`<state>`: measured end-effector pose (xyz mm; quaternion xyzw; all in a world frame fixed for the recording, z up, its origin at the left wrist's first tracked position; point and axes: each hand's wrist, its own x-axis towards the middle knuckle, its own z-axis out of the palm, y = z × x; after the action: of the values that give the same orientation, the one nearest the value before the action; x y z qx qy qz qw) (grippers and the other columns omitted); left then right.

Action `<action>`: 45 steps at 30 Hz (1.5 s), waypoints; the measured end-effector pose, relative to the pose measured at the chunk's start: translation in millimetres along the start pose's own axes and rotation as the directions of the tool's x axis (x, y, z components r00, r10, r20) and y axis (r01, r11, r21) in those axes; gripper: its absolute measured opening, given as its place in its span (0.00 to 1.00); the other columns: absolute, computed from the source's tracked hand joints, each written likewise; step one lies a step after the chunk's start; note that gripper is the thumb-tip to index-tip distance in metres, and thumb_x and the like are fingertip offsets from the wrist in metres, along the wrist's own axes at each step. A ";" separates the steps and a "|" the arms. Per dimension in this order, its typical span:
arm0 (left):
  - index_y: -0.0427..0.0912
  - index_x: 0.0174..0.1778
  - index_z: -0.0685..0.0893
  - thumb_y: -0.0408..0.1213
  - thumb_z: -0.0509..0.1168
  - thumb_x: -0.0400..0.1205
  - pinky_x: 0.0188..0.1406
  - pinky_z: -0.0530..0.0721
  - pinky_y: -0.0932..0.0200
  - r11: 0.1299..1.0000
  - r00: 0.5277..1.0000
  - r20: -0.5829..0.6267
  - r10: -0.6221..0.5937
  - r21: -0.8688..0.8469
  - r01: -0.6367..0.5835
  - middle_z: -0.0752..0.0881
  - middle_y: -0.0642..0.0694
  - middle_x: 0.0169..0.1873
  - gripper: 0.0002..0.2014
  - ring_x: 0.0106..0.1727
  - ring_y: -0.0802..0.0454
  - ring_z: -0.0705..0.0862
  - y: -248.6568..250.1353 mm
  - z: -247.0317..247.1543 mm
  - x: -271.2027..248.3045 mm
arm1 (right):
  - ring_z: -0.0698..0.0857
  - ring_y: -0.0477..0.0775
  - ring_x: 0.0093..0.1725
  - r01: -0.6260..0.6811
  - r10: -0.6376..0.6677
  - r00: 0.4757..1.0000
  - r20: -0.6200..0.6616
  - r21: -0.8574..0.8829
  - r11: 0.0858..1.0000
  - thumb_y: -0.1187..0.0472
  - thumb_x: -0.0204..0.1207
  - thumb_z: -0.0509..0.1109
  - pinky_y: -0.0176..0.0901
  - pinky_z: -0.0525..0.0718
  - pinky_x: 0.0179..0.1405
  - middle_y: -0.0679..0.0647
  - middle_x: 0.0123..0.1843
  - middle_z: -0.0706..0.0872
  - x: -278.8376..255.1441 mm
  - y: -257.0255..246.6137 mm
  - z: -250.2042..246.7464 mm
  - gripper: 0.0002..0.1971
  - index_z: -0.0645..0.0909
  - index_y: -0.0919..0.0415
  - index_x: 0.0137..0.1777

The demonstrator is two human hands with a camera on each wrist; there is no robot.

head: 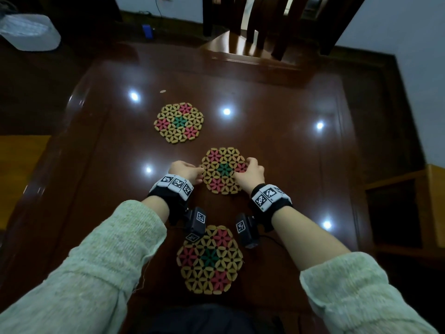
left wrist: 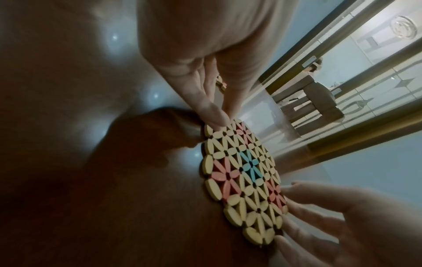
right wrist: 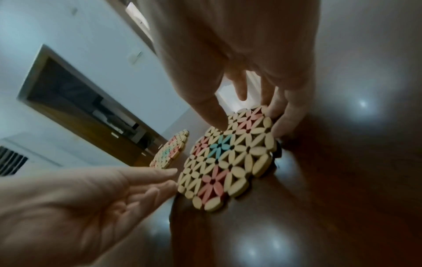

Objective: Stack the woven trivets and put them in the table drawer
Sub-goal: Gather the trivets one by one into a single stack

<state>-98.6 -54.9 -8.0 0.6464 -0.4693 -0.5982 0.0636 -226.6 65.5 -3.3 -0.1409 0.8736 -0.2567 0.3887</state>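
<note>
Three woven trivets lie flat in a loose row down the middle of the dark glossy bench, none stacked on another. The far trivet sits toward the left, well apart from my hands. The near trivet lies close to my body, partly under the wrist cameras.

Between them is the middle trivet, and both my hands are on it. My left hand meets its left edge: in the left wrist view my fingertips press down on the rim beads, the fingers fairly straight, so that grip is narrow and only touching, not closed round anything. My right hand is at the right edge: in the right wrist view the thumb lies on the top face while the other fingers curl over the rim toward the underside, so this grip is pinching the middle trivet. That edge looks raised a little off the bench, with a dark shadow under it, though I cannot be sure.

Containers: a white plastic tub stands on the floor at far left; I cannot tell what is in it. An open wooden shelf unit stands to my right, its compartment dark. A wooden chair faces me across the bench.
</note>
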 end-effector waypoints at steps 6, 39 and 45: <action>0.34 0.56 0.86 0.33 0.78 0.72 0.39 0.87 0.60 0.999 1.000 0.021 -0.004 0.045 0.003 0.90 0.38 0.51 0.18 0.50 0.47 0.89 -4.2 -8.3 -9.3 | 0.79 0.63 0.69 -0.164 0.151 0.986 0.064 0.319 0.933 0.59 0.76 0.71 0.58 0.84 0.64 0.63 0.75 0.74 6.0 10.0 4.2 0.31 0.68 0.64 0.77; 0.47 0.31 0.85 0.38 0.79 0.71 0.50 0.90 0.50 0.893 0.960 0.062 0.272 0.355 -0.276 0.91 0.43 0.38 0.08 0.40 0.48 0.89 -144.9 -81.9 -148.0 | 0.90 0.47 0.38 0.070 -0.071 0.997 0.010 0.066 0.995 0.54 0.77 0.73 0.42 0.90 0.35 0.52 0.44 0.90 -173.3 130.7 36.3 0.08 0.82 0.55 0.52; 0.42 0.39 0.90 0.40 0.78 0.71 0.48 0.90 0.50 0.875 0.949 0.036 0.312 0.378 -0.302 0.91 0.45 0.36 0.07 0.38 0.51 0.89 -150.7 -80.6 -146.7 | 0.91 0.48 0.38 0.093 -0.092 0.996 -0.024 0.058 0.994 0.56 0.77 0.73 0.47 0.92 0.42 0.50 0.42 0.88 -172.4 132.1 39.3 0.06 0.82 0.55 0.51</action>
<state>71.4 89.8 21.9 0.5714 -0.6714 -0.4703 0.0378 -89.8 238.5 5.3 -0.1667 0.8622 -0.3018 0.3710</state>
